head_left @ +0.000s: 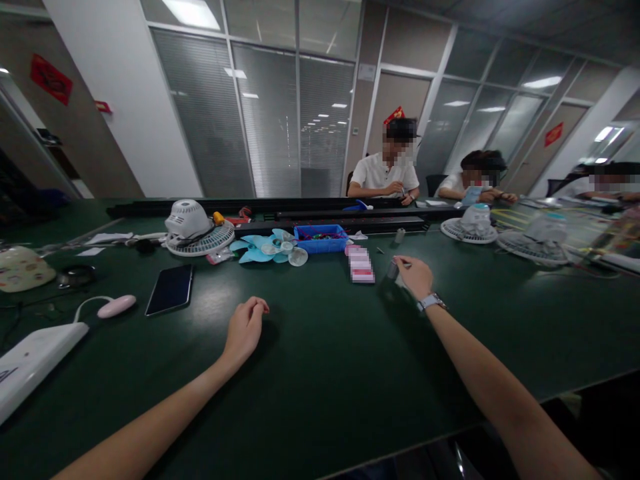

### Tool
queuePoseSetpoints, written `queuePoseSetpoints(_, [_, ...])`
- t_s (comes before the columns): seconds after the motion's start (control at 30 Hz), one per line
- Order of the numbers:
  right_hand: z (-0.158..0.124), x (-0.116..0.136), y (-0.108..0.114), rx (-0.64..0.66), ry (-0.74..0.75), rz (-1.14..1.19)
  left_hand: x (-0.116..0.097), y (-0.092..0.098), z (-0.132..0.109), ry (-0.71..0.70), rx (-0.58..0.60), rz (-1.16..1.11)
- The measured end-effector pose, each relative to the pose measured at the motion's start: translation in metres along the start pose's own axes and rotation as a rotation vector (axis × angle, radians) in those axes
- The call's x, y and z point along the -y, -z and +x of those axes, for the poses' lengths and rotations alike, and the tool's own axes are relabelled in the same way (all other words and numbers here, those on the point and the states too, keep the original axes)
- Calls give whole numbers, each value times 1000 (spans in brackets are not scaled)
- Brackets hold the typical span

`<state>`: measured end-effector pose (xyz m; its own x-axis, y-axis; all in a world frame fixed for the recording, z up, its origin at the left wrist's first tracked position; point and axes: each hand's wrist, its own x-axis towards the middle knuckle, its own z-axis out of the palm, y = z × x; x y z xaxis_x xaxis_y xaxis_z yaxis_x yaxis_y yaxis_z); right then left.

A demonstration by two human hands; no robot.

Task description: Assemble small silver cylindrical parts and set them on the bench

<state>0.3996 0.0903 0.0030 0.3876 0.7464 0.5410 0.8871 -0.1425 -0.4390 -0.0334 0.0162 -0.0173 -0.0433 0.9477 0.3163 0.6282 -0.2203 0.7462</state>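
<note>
My right hand (416, 275) is pinched at the upper end of a small grey cylinder (393, 269), which stands close to the tabletop. The wrist of that hand wears a watch with a pale strap (433, 303). My left hand (246, 325) is loosely curled above the green table, its thumb against the fingers, and I see nothing in it. A pink pack, partly blurred (360, 265), lies just left of the cylinder. Beyond my right hand stands a second small cylinder (399, 235), with a tiny thin piece (380, 251) nearby.
A blue bin (320, 248) of small parts and light-blue fan blades (265, 247) lie ahead. White fan units (187, 220) stand on both sides. A phone (170, 290) and a white device (40, 357) are at left. Dark rails (330, 225) cross the table; people sit beyond.
</note>
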Motion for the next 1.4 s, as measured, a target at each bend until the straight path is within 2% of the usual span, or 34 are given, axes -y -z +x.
queuePoseSetpoints(0.1, [-4, -4, -4, 27, -15, 27, 1, -1, 0, -6, 3, 1])
queuePoseSetpoints(0.2, [-5, -9, -7, 82, -35, 166, 2, -1, 0, -20, -5, -5])
queuePoseSetpoints(0.3, [-7, 1, -2, 86, -63, 278, 2, -1, 0, -37, -18, -8])
queuePoseSetpoints(0.37, [-15, 26, 6, 61, -1, 347, 0, -1, -1, -63, -16, -2])
queuePoseSetpoints(0.43, [-36, 64, 14, 99, 154, 492, -4, -1, -4, -120, 2, 3])
queuePoseSetpoints(0.47, [-50, 85, 16, 153, 240, 571, -7, -1, -6, -156, 15, 2])
queuePoseSetpoints(0.57, [-101, 144, 12, 460, 470, 717, -17, -2, -13, -266, 40, 10])
queuePoseSetpoints(0.67, [-140, 175, -1, 649, 543, 763, -22, -3, -20, -362, 7, 87])
queuePoseSetpoints(0.73, [-152, 180, -8, 679, 523, 777, -21, -4, -22, -389, -31, 142])
queuePoseSetpoints(0.83, [-156, 177, -11, 706, 488, 809, -18, -9, -18, -367, -63, 173])
queuePoseSetpoints(1.0, [-152, 175, -8, 744, 441, 821, -23, -16, -2, -290, -15, 97])
queuePoseSetpoints(1.07, [-152, 176, -8, 736, 423, 814, -26, -13, 6, -305, -15, 75])
queuePoseSetpoints(1.17, [-154, 176, -8, 733, 412, 844, -22, -3, 15, -282, -150, 47])
queuePoseSetpoints(1.23, [-155, 177, -8, 748, 415, 860, -13, 3, 16, -253, -167, 70])
queuePoseSetpoints(1.27, [-156, 177, -8, 755, 416, 867, -7, 5, 14, -231, -135, 102])
queuePoseSetpoints(1.37, [-152, 176, -7, 757, 419, 884, 5, 4, 6, -163, 96, 234])
queuePoseSetpoints(1.4, [-147, 172, -6, 739, 424, 884, 7, 3, 3, -152, 131, 282])
